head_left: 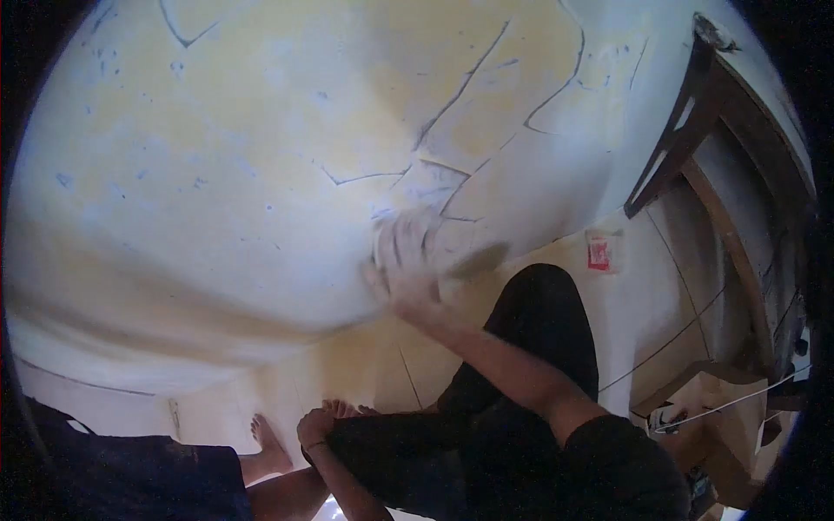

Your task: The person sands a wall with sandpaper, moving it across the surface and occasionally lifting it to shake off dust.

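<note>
My right hand point(408, 260) presses against a pale, patchy wall point(261, 217). Its fingers are bent and blurred by motion, with a thin whitish edge showing beside them; I cannot tell what it belongs to. Just above the fingertips, cracks and chipped lines run across the yellow and white surface. My left hand point(314, 425) is curled closed at my knee, in front of the black trousers, and away from the wall.
Another person's bare foot point(272, 447) and dark shorts point(174, 478) are at lower left. A dark wooden frame point(695, 130) leans at right, above an open cardboard box point(721, 408). A small red-and-white packet point(599, 252) lies on the tiled floor point(643, 304).
</note>
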Demonstrator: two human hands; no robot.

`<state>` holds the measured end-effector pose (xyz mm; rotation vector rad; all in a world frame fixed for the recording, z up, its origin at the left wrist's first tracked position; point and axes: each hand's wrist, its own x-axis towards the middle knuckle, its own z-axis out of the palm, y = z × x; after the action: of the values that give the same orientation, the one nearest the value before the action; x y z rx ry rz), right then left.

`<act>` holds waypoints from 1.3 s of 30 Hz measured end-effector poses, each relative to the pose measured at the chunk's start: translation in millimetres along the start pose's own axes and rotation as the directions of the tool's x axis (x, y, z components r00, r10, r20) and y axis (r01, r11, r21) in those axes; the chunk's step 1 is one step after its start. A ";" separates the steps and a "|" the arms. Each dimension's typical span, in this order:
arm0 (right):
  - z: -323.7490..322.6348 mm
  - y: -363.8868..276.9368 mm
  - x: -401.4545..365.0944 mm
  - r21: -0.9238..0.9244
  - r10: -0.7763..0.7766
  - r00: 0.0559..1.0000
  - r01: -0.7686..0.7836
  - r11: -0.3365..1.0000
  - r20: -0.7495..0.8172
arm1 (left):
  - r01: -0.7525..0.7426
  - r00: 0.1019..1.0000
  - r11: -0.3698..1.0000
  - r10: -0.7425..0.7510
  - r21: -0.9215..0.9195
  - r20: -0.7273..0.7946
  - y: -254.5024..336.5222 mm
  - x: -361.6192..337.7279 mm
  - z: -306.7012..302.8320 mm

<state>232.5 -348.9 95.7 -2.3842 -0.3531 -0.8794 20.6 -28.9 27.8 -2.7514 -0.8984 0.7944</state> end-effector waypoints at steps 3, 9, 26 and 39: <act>11.9 5.0 -0.3 0.055 0.010 0.999 -0.007 0.998 -0.046 | -0.166 0.983 0.981 0.173 0.100 -0.061 -19.5 8.2 17.4; -86.2 32.4 91.2 0.153 0.205 0.855 -0.149 0.977 -0.477 | -0.220 0.975 0.948 0.206 0.231 0.084 -33.7 45.1 48.2; -4.6 22.3 14.2 -0.040 0.020 0.999 -0.022 0.999 -0.038 | -0.018 0.999 0.996 0.022 0.090 -0.049 -5.2 21.7 26.2; -14.0 25.8 22.4 0.094 0.050 0.980 -0.032 0.995 -0.191 | -0.170 0.985 0.977 0.171 0.131 0.000 -24.5 35.2 34.3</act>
<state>253.0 -376.9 108.5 -2.1932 -0.2606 -1.0429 14.1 10.6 -9.9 -2.7405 -0.5906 0.8317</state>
